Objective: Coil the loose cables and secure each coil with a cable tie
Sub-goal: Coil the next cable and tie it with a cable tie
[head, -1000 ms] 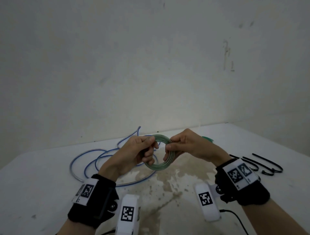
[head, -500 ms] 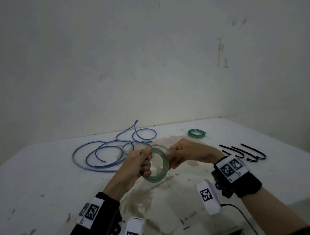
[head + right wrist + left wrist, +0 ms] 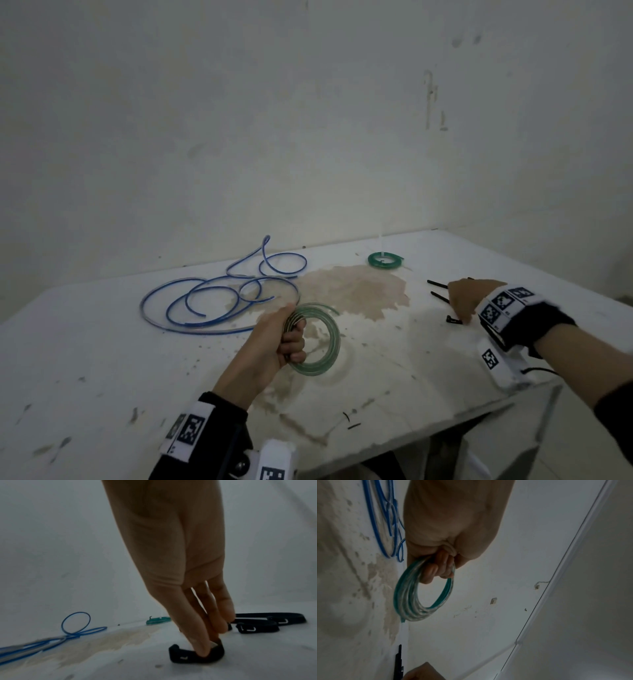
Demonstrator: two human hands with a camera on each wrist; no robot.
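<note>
My left hand (image 3: 291, 339) grips a coil of green-and-clear cable (image 3: 335, 337) just above the stained white table (image 3: 102, 349); the left wrist view shows fingers curled through the coil (image 3: 406, 601), with one cable end sticking out. Far to the right, my right hand (image 3: 462, 308) reaches down onto a black cable tie (image 3: 187, 655), thumb and forefinger pinching its curved end against the table. Two more black ties (image 3: 257, 627) lie just behind it. A loose blue cable (image 3: 205, 301) sprawls at the back left.
A small green coil (image 3: 385, 261), tied with a white tie, lies at the back near the wall. The table's front edge runs close under my right wrist. Small black scraps (image 3: 352, 426) lie near the front edge.
My right hand has let go of the green coil and moved right to the black ties. The left hand keeps the coil alone and has lowered it toward the table.
</note>
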